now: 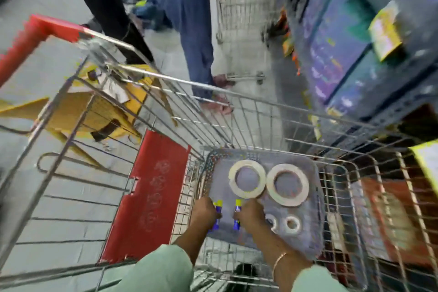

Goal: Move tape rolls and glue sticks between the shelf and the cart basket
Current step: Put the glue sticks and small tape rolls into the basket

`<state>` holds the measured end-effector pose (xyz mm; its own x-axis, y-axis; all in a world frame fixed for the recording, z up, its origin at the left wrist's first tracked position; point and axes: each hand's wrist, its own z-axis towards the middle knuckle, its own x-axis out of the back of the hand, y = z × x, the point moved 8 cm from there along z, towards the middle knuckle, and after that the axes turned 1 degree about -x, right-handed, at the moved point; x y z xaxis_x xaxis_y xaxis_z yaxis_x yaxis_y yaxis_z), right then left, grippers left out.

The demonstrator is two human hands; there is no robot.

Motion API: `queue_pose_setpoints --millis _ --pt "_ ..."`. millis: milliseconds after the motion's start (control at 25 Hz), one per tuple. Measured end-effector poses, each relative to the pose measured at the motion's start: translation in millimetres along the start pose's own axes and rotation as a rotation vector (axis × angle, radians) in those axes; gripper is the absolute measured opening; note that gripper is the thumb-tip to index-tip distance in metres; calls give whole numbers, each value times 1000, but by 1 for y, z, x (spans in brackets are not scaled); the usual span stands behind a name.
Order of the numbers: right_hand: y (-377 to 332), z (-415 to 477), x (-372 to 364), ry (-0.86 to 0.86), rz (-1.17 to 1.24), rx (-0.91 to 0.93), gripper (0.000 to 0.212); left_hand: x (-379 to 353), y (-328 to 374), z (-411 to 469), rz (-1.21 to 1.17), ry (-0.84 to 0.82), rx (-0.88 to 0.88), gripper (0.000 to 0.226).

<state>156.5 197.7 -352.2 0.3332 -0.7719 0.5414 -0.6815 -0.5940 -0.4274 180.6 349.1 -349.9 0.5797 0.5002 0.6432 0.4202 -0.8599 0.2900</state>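
Note:
Inside the wire cart [237,102] lies a clear plastic basket [315,220]. Two large white tape rolls [247,178] [287,184] lie flat at its far end, and two small tape rolls [293,224] [272,221] lie nearer me. My left hand [204,212] is closed around a blue and yellow glue stick [217,206] at the basket's left side. My right hand [250,214] grips a second glue stick [237,213] just beside it. Both hands are low in the basket, close together.
A red fold-down seat flap [149,197] stands left of the basket. The shelf [355,54] with coloured packs runs along the right. Two people's legs [189,31] and another cart [239,7] stand ahead. A yellow cardboard box [78,111] lies beyond the cart's left side.

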Motion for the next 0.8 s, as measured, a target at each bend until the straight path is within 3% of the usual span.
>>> queue_pose_setpoints --millis 200,480,600,800 --pt "14 42 -55 16 -34 -109 25 -37 -18 46 -70 87 -1 26" --pt "18 38 -35 18 -42 -99 25 -46 -15 44 17 74 7 19" --pt "14 36 20 184 -72 2 22 -41 22 43 69 79 -182 28" --pt "31 58 80 412 -429 240 36 -58 104 48 254 67 -558 45"
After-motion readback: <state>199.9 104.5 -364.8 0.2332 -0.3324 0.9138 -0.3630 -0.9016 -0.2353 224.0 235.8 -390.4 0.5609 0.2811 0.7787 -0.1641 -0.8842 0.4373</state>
